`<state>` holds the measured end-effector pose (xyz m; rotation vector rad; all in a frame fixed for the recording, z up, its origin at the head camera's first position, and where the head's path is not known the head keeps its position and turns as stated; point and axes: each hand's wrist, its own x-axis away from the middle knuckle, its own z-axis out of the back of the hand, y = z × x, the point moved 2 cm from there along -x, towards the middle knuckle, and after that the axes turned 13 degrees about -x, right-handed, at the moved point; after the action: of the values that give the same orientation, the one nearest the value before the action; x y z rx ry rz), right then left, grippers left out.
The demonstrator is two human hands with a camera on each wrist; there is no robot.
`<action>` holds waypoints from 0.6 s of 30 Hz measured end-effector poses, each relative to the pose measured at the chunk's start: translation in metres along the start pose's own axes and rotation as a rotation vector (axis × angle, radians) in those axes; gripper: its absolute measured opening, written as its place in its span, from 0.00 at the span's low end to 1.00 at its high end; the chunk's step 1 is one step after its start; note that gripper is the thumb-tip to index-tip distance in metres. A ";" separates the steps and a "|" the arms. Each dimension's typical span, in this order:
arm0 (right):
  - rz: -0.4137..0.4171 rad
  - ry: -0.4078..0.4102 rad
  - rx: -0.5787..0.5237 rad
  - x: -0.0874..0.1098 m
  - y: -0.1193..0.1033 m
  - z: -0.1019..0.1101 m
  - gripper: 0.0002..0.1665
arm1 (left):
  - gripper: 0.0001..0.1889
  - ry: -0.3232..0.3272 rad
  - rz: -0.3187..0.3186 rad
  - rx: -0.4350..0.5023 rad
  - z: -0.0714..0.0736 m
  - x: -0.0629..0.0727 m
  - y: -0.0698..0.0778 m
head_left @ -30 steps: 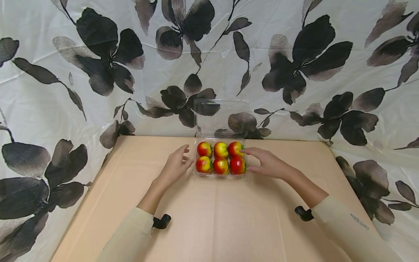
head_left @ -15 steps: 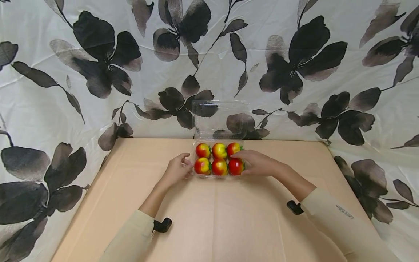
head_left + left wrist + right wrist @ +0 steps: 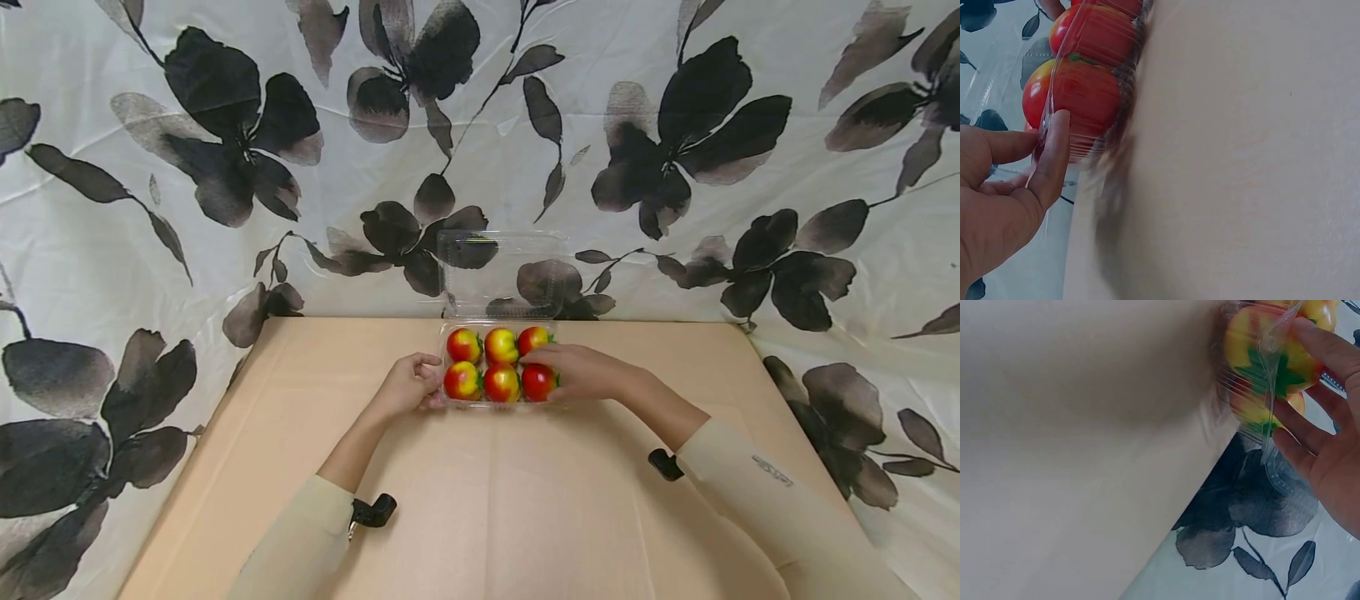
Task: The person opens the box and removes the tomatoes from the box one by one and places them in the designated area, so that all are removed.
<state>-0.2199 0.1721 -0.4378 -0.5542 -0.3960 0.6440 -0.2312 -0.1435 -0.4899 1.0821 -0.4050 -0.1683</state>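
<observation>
A hinged clear plastic box (image 3: pixel 495 320) holds several red-and-yellow tomatoes (image 3: pixel 500 345) with green leafy tops, set in two rows. At its left side my left hand (image 3: pixel 407 386) pinches the rim; in the left wrist view the thumb and fingers (image 3: pixel 1054 153) lie on either side of the clear edge. My right hand (image 3: pixel 592 372) reaches over the box's right side and grips the front right tomato (image 3: pixel 537 383). The right wrist view has that tomato (image 3: pixel 1241 347) between thumb and fingers, its green top facing the palm. Some fingertips are hidden behind it.
The box's transparent lid (image 3: pixel 502 267) stands up at the back, against a white cloth (image 3: pixel 525 183) printed with dark flowers. A light brown board (image 3: pixel 487 500) lies under the box, its back edge right behind it. Each wrist carries a small black camera (image 3: pixel 372 510).
My right hand has moved left, from the box's right edge onto the front right tomato. The left hand has closed in on the box's left rim. The view has shifted slightly.
</observation>
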 end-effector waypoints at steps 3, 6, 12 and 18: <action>-0.002 -0.026 0.018 -0.003 0.000 0.000 0.41 | 0.22 -0.008 0.001 0.015 0.000 0.000 0.000; -0.015 -0.055 0.031 -0.004 -0.002 0.001 0.40 | 0.21 -0.003 0.017 0.030 -0.001 -0.001 -0.002; -0.034 -0.105 0.028 -0.010 -0.004 -0.001 0.37 | 0.20 -0.004 0.042 0.044 -0.001 -0.001 0.000; -0.074 -0.133 0.017 -0.016 -0.005 -0.002 0.35 | 0.21 -0.014 0.051 0.062 -0.001 0.000 -0.001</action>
<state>-0.2277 0.1572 -0.4393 -0.4797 -0.5333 0.6144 -0.2312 -0.1431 -0.4908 1.1314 -0.4521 -0.1183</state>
